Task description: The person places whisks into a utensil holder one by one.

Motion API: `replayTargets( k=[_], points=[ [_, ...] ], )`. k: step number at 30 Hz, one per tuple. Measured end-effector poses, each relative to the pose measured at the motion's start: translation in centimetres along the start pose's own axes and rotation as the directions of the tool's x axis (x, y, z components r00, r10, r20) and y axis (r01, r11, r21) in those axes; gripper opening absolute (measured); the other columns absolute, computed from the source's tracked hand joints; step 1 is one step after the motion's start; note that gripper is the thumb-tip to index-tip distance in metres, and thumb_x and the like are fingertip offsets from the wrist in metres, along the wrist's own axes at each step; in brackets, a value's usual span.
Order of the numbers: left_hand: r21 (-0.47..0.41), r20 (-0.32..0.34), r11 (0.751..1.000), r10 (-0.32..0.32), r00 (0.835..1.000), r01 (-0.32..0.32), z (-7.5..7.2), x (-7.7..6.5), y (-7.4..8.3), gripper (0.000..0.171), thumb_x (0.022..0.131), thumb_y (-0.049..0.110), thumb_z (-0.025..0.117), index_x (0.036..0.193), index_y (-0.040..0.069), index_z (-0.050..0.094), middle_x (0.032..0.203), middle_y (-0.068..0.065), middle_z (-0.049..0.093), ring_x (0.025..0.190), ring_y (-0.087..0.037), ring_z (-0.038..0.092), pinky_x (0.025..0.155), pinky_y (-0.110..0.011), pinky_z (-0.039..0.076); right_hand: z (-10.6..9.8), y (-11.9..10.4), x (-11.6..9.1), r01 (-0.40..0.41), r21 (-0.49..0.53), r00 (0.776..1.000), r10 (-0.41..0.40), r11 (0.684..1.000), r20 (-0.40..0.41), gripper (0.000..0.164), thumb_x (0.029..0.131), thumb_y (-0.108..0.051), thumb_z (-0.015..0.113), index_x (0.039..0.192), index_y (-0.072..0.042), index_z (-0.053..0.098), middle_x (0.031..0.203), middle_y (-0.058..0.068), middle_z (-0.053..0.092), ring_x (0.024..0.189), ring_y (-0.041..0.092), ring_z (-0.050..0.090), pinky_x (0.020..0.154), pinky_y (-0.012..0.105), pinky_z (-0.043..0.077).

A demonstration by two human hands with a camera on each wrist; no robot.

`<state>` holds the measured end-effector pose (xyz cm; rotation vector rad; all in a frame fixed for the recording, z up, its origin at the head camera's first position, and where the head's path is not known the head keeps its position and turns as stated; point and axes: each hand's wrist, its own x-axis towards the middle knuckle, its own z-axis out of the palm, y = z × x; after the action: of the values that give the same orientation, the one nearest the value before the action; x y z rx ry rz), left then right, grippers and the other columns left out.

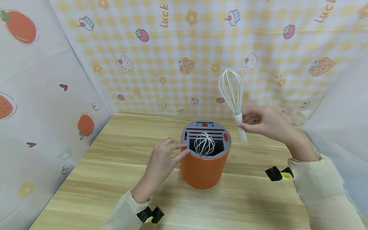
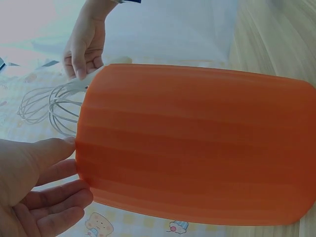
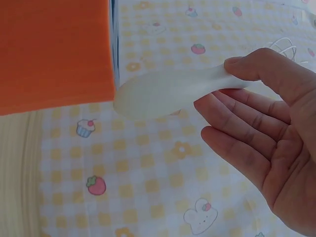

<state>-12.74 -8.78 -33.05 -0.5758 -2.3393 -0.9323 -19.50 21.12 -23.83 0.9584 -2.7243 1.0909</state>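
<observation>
My right hand [image 1: 263, 123] pinches a white whisk [image 1: 231, 91] by the upper part of its handle, wires pointing up. In the right wrist view, the handle's rounded end [image 3: 148, 96] appears right beside the block's top edge. An orange round knife block [image 1: 203, 172] with a grey slotted top stands upright on the table. The thumb and fingertips of my left hand [image 1: 166, 155] hold its rim at the left. Inside the block's open front compartment sits another whisk [image 1: 204, 144], wire head up, its handle hidden. Both wire heads overlap in the left wrist view [image 2: 59, 106].
The block stands on a light wood-grain table [image 1: 120, 188]. Behind it hangs a yellow checked cloth [image 1: 161, 64] with cartoon prints. White printed sheeting [image 1: 37, 80] closes the left side, and pale sheeting [image 1: 342, 99] the right.
</observation>
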Motion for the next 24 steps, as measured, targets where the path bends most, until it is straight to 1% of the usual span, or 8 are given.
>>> replayTargets(
  k=[6, 11, 15, 21, 24],
  points=[
    [0.002, 0.006, 1.0, -0.001, 1.0, 0.001, 0.0, 0.1, 0.1, 0.015, 0.075, 0.019, 0.077, 0.087, 0.01, 0.075, 0.081, 0.003, 0.064, 0.073, -0.008, 0.06, 0.061, -0.022, 0.048, 0.5, -0.9, 0.9, 0.048, 0.026, 0.999, -0.048, 0.998, -0.015, 0.014, 0.08, -0.01, 0.071, 0.092, -0.004, 0.066, 0.081, 0.004, 0.067, 0.072, 0.01, 0.064, 0.063, 0.022, 0.051],
    [0.001, 0.007, 1.0, -0.001, 1.0, 0.001, 0.0, 0.1, 0.2, 0.016, 0.075, 0.019, 0.077, 0.087, 0.009, 0.075, 0.081, 0.003, 0.064, 0.072, -0.008, 0.06, 0.061, -0.02, 0.047, 0.9, -1.2, 1.4, 0.081, 0.059, 0.997, -0.082, 0.995, 0.009, 0.016, 0.08, -0.007, 0.071, 0.093, -0.002, 0.066, 0.082, 0.004, 0.067, 0.073, 0.012, 0.064, 0.064, 0.023, 0.052],
    [-0.006, 0.01, 1.0, -0.002, 1.0, 0.002, -0.1, 0.1, 0.2, 0.015, 0.075, 0.018, 0.077, 0.087, 0.009, 0.074, 0.081, 0.003, 0.064, 0.072, -0.008, 0.059, 0.06, -0.02, 0.047, 1.4, -1.4, 1.8, 0.083, 0.097, 0.996, -0.086, 0.992, 0.03, 0.016, 0.08, -0.006, 0.071, 0.094, -0.001, 0.065, 0.085, 0.006, 0.067, 0.075, 0.013, 0.064, 0.066, 0.025, 0.052],
    [-0.015, 0.015, 1.0, -0.009, 1.0, 0.009, 0.0, 0.0, 0.1, 0.015, 0.075, 0.017, 0.077, 0.087, 0.008, 0.074, 0.081, 0.001, 0.065, 0.072, -0.008, 0.059, 0.059, -0.019, 0.047, 2.2, -1.8, 2.4, 0.075, 0.132, 0.996, -0.08, 0.988, 0.033, 0.015, 0.079, -0.006, 0.071, 0.092, -0.001, 0.065, 0.085, 0.007, 0.067, 0.077, 0.014, 0.065, 0.067, 0.025, 0.052],
    [-0.016, 0.014, 1.0, -0.01, 1.0, 0.01, -0.1, 0.0, 0.1, 0.015, 0.075, 0.017, 0.077, 0.087, 0.008, 0.074, 0.081, 0.002, 0.065, 0.072, -0.008, 0.059, 0.059, -0.019, 0.047, 2.6, -1.8, 2.6, 0.078, 0.168, 0.995, -0.086, 0.983, 0.041, 0.015, 0.079, -0.006, 0.071, 0.091, -0.001, 0.064, 0.084, 0.007, 0.066, 0.076, 0.014, 0.064, 0.067, 0.026, 0.052]
  ],
)
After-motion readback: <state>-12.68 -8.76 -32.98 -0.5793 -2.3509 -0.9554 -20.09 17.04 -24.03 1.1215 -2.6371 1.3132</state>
